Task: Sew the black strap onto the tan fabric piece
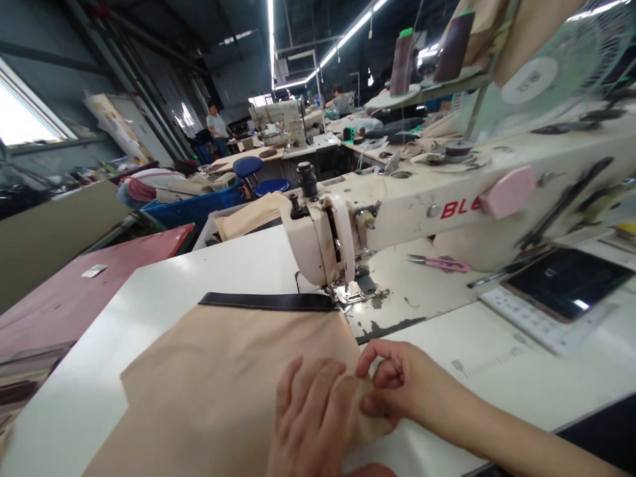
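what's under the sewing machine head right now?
Under the sewing machine head, the presser foot sits at the end of the black strip edging the tan fabric. The needle is hidden.

Long ceiling tube lights (342, 40) run bright and blown out overhead, and a window (22, 122) at the left glares white. The white bench (199, 265) reflects a soft sheen. The fan (556, 73) and the tablet (566, 281) at the right smear with blur. Edges bend, wide-angle. Shadows stay faint.
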Tool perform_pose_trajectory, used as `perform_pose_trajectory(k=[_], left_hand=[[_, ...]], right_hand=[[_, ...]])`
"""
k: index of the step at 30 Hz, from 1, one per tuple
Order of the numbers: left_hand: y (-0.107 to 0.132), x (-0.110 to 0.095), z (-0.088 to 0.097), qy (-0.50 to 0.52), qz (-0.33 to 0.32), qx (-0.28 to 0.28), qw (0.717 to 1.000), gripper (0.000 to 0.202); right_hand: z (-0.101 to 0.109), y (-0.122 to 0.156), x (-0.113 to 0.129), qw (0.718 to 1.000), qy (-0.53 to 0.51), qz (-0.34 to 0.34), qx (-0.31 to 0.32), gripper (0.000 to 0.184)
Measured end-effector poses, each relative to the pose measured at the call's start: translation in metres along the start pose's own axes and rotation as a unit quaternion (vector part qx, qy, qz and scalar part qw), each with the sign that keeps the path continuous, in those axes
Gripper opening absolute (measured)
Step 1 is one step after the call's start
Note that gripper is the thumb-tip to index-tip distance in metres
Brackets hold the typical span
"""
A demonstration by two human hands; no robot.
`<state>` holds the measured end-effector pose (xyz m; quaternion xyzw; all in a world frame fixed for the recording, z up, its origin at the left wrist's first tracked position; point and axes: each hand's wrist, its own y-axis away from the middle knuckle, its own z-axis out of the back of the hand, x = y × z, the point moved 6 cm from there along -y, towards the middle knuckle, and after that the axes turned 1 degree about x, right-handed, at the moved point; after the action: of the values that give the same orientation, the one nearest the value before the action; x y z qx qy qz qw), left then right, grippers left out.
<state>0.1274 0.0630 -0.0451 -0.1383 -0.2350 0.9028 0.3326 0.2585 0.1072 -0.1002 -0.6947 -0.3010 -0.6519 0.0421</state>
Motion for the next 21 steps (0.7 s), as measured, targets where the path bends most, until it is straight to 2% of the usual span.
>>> perform_pose_trajectory(k=[2,4,12,16,18,21], left_hand=[[0.002,-0.017,-0.005,0.005,0.013,-0.042,0.999,0.044],[0.004,-0.025,-0.010,-0.005,0.018,-0.072,0.997,0.038],[0.012,-0.032,-0.016,-0.053,0.047,-0.154,0.986,0.015],[0.014,-0.036,-0.010,-0.054,0.048,-0.247,0.966,0.019],[0.012,-0.038,-0.008,-0.057,0.035,-0.252,0.965,0.021],[0.008,-0.039,-0.006,-0.062,0.016,-0.230,0.971,0.017]], right_hand=[[-0.001,0.001,0.001,1.000,0.000,0.003,0.014,0.020],[-0.002,0.002,0.002,1.000,0.006,0.004,0.022,0.017],[0.002,-0.001,0.003,1.000,0.026,0.006,-0.003,0.023],[0.003,-0.002,0.003,1.000,0.024,0.010,-0.009,0.024],[0.003,-0.001,0.003,1.000,0.020,0.011,-0.006,0.024],[0.002,-0.002,0.002,1.000,0.018,0.015,0.007,0.023]])
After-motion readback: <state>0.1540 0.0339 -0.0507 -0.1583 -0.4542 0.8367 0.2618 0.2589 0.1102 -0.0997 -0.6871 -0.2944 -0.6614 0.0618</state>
